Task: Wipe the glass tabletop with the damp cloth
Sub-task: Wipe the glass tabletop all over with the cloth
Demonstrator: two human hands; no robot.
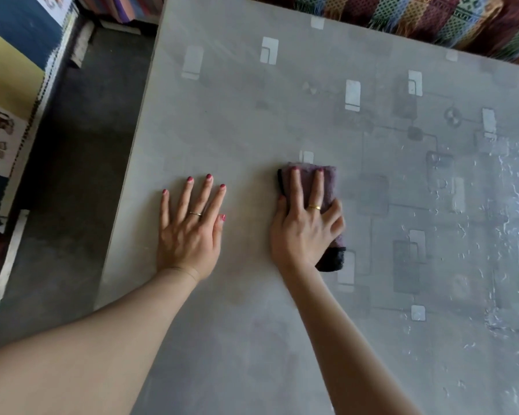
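the right hand (304,226) presses the folded purple cloth (327,187) flat on the glass bench (237,121), near its middle, fingers straight. the left hand (191,226) rests spread beside it, bracing. keep even pressure, overlapping strokes toward the streaky right side.

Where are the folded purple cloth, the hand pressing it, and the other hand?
folded purple cloth (327,187), head view, fuzzy top right part.
right hand (303,229), head view, back of hand.
left hand (189,238), head view, back of hand.

Patterned blanket (417,16) (fringed) — grey floor (81,163)
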